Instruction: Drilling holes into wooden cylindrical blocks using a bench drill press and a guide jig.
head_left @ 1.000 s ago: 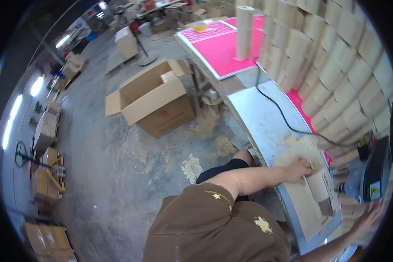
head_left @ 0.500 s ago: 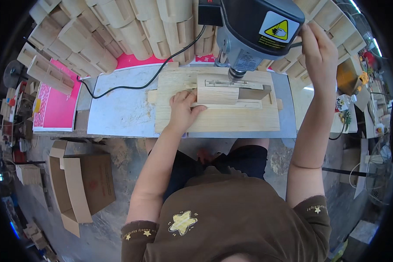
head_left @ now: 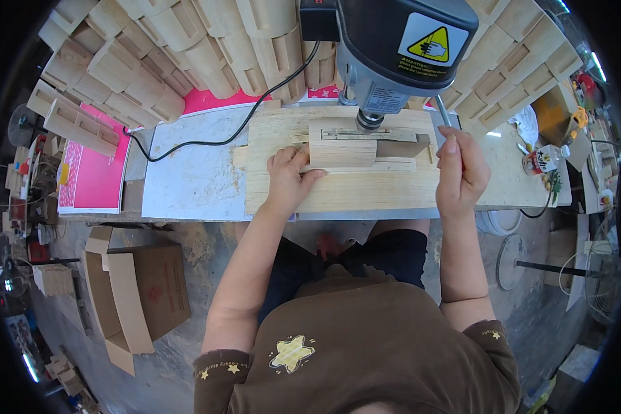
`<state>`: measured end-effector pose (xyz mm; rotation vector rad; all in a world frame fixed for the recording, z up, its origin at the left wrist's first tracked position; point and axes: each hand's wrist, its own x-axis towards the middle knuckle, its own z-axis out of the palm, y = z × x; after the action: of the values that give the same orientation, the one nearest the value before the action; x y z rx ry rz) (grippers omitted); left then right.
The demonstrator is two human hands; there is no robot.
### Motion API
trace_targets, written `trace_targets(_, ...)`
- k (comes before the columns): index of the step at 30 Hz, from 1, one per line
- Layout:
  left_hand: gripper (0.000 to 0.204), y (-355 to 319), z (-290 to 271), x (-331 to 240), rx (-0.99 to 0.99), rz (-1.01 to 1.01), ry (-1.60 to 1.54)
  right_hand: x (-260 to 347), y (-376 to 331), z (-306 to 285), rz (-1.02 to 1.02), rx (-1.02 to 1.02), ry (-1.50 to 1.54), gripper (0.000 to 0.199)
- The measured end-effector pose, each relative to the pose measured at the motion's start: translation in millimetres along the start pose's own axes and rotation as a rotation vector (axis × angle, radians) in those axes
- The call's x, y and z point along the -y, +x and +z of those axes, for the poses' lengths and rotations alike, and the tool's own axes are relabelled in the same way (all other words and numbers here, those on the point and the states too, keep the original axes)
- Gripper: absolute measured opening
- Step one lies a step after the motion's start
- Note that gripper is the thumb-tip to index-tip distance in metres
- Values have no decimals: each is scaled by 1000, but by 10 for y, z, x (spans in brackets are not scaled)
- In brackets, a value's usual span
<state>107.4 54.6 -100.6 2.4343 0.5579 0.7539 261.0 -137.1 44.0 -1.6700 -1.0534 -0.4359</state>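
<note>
Under the drill press (head_left: 400, 55), a pale wooden block (head_left: 341, 153) with a long slot in its top lies against a wooden strip on a flat wooden board (head_left: 366, 195). The drill chuck (head_left: 370, 123) is down close over the slot; the bit's tip is hidden. My left hand (head_left: 291, 178) grips the block's left end, thumb along its near edge and fingers curled behind. Off to the right, my right hand (head_left: 462, 172) is closed around the lower end of the press's metal lever (head_left: 442, 110).
Stacks of slotted wooden blocks (head_left: 221, 55) stand behind the press on both sides. A black cable (head_left: 207, 139) crosses the table at the left. An open cardboard box (head_left: 145, 297) sits on the floor at the left. At the far right stands a plastic bottle (head_left: 545, 160).
My right hand has swung down and toward me with the lever. The drill chuck is lower over the slot. My left hand stays on the block.
</note>
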Motion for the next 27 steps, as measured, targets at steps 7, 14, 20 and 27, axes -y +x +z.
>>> trace_targets(7, 52, -10, 18, 39, -20, 23, -9, -353, -230, 268, -188, -67, 82, 10)
trace_targets(14, 51, -4, 29, 54, -23, 33, -10, -447, -244, 350, -212, -85, 67, 9)
trace_targets(20, 37, 15, -15, -53, -32, -4, 28, 15, 289, -107, -233, -29, -32, 2)
trace_targets(27, 46, 122, 198, -288, 23, 52, 87, 2, 1574, 63, -96, 81, -143, 33)
